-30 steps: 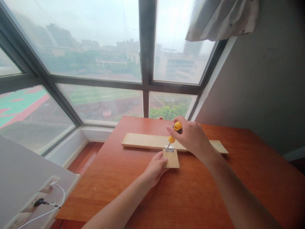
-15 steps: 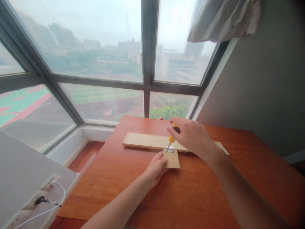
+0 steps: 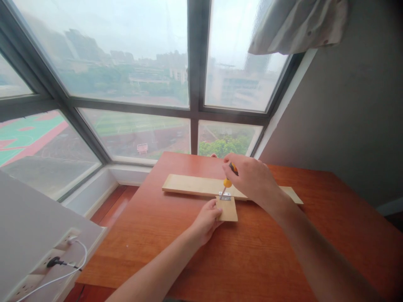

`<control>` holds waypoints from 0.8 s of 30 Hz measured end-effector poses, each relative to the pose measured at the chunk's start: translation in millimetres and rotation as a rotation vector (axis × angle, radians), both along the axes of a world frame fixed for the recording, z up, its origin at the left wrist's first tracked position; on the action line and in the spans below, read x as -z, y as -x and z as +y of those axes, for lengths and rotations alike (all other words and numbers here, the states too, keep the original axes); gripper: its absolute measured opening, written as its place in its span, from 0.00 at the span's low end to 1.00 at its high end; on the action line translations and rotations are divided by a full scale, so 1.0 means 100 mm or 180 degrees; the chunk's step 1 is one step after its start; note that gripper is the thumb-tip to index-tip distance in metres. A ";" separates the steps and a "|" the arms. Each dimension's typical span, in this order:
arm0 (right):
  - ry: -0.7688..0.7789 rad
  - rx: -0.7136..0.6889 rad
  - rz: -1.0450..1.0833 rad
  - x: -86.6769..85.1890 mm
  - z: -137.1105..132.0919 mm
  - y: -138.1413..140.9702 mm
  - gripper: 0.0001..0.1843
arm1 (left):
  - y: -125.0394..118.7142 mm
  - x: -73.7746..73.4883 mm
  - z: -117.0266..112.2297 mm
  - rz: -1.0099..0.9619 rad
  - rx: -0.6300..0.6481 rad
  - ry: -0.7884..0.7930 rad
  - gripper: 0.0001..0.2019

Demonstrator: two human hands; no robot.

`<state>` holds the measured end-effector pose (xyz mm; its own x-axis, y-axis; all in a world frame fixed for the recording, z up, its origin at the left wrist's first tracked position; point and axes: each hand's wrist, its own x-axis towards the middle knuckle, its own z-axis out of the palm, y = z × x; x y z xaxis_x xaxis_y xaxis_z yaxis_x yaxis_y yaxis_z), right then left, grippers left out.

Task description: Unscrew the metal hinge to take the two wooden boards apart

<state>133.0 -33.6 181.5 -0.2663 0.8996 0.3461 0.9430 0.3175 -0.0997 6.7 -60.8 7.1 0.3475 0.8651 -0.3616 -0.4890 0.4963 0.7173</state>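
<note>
A small square wooden board (image 3: pixel 228 210) is gripped at its left edge by my left hand (image 3: pixel 207 219), the thumb on its top face. At the board's far edge sits a metal hinge (image 3: pixel 225 196), which reaches toward a long pale wooden plank (image 3: pixel 192 184) lying behind it. My right hand (image 3: pixel 254 176) wraps around the yellow and black handle of a screwdriver (image 3: pixel 227 183). The screwdriver leans, its tip down at the left part of the hinge. Any screw under the tip is too small to make out. My right hand covers part of the plank.
The reddish-brown wooden table (image 3: pixel 151 247) carries all of this. Behind it stand large framed windows (image 3: pixel 132 130). A wall with power sockets and a plugged-in white cable (image 3: pixel 85 251) is at the lower left. A curtain (image 3: pixel 299 29) hangs at the upper right.
My right hand's fingers have shifted slightly around the screwdriver handle. The screwdriver tip stays on the hinge, and my left hand keeps its hold on the small board.
</note>
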 end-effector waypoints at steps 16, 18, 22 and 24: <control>0.0040 -0.0166 0.0069 0.00 -0.03 -0.02 0.18 | 0.01 0.05 0.03 0.0014 0.0066 -0.0007 0.17; 0.0053 -0.0191 0.0070 0.00 -0.03 -0.03 0.20 | 0.01 0.04 0.03 0.0024 0.0063 0.0008 0.17; 0.0060 -0.0022 -0.0046 0.00 -0.03 -0.01 0.17 | 0.00 0.02 0.03 0.0037 0.0043 0.0023 0.17; 0.0051 0.0012 -0.0050 0.00 -0.02 -0.01 0.16 | 0.00 0.02 0.03 0.0049 0.0044 0.0025 0.17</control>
<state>133.7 -35.8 181.5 -0.2683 0.9060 0.3273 0.9456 0.3125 -0.0900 6.7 -58.1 5.3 0.3539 0.8574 -0.3737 -0.4709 0.5086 0.7208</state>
